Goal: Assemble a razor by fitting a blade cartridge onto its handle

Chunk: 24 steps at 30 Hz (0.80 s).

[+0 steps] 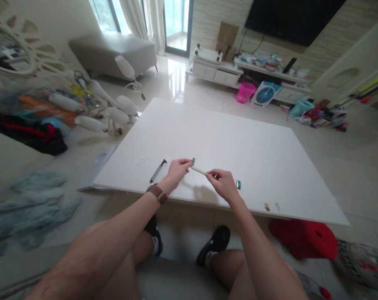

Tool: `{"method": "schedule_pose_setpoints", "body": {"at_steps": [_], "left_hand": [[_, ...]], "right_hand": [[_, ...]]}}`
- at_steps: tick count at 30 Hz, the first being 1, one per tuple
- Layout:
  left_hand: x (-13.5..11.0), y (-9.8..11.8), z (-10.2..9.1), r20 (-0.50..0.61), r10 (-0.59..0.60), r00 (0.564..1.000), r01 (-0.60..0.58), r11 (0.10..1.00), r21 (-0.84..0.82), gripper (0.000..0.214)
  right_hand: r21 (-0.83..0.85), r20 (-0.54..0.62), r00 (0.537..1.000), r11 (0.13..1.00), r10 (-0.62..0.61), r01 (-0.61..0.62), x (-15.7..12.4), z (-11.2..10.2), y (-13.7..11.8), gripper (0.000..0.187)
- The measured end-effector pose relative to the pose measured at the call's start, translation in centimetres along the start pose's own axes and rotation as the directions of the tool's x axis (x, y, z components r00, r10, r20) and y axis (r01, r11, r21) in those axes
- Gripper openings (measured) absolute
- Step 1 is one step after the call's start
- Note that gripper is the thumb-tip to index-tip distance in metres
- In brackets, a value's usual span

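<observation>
Over the white table (220,129), my left hand (177,170) pinches a small dark green razor head (193,161) at its fingertips. My right hand (222,182) grips a slim white stick (199,170) between thumb and fingers. The stick points left, and its tip meets or nearly meets the razor head; I cannot tell whether they are joined. Left of my left hand lies a black and grey razor handle (158,171). Another green razor head (238,184) rests just right of my right hand.
A clear plastic piece (142,161) lies on the table's left part. Two small items, one brownish (267,206) and one pale (277,206), sit near the front edge. A red stool (304,238) stands under the right front edge. Lamp arms (114,112) crowd the left side.
</observation>
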State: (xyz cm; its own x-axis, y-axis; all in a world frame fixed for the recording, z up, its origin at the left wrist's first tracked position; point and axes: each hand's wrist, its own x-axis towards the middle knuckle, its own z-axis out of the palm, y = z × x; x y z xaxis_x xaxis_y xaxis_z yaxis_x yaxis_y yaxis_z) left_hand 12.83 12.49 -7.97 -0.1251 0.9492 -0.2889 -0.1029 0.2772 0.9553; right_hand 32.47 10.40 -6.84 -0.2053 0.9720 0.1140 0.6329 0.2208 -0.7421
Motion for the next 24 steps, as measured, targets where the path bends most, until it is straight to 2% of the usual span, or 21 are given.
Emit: {"method": "schedule_pose_setpoints", "body": {"at_steps": [5, 7, 9, 11, 14, 16, 19, 21, 24], "left_hand": [[0.02, 0.14, -0.09, 0.066, -0.031, 0.997, 0.031, 1.000, 0.006, 0.023], [-0.10, 0.15, -0.08, 0.093, -0.039, 0.995, 0.039, 0.999, 0.012, 0.020], [-0.26, 0.19, -0.04, 0.097, -0.046, 0.994, 0.044, 0.999, 0.019, 0.019], [-0.44, 0.28, 0.02, 0.086, -0.049, 0.995, 0.047, 0.999, 0.019, 0.019], [-0.63, 0.38, 0.10, 0.081, -0.030, 0.996, 0.029, 1.000, 0.008, 0.019], [-0.67, 0.37, 0.12, 0.083, -0.021, 0.996, 0.021, 1.000, 0.002, 0.018], [-0.53, 0.31, 0.06, 0.074, -0.041, 0.996, 0.041, 0.999, 0.000, 0.018], [-0.32, 0.30, -0.04, 0.072, -0.050, 0.996, 0.050, 0.999, 0.005, 0.018], [-0.01, 0.35, -0.22, 0.099, -0.048, 0.994, 0.048, 0.999, -0.001, 0.019]], "right_hand": [[-0.015, -0.110, 0.994, 1.000, -0.024, 0.022, 0.21, -0.11, 0.25, 0.022], [-0.062, -0.153, 0.988, 0.998, 0.023, -0.033, 0.31, -0.09, 0.42, 0.023], [-0.091, -0.248, 0.964, 0.988, 0.096, -0.121, 0.36, -0.03, 0.49, 0.025], [-0.050, -0.306, 0.941, 0.984, 0.146, -0.169, 0.34, 0.05, 0.36, 0.026], [0.018, -0.210, 0.972, 0.994, 0.105, -0.104, 0.19, 0.22, -0.07, 0.028], [-0.002, -0.158, 0.985, 0.998, 0.069, -0.070, 0.10, 0.28, -0.24, 0.029], [-0.065, -0.236, 0.968, 0.993, 0.085, -0.103, 0.09, 0.17, -0.08, 0.028], [-0.049, -0.276, 0.957, 0.993, 0.093, -0.111, 0.14, 0.01, 0.14, 0.028], [0.005, -0.151, 0.988, 0.999, 0.038, -0.037, 0.28, -0.12, 0.39, 0.029]]}}
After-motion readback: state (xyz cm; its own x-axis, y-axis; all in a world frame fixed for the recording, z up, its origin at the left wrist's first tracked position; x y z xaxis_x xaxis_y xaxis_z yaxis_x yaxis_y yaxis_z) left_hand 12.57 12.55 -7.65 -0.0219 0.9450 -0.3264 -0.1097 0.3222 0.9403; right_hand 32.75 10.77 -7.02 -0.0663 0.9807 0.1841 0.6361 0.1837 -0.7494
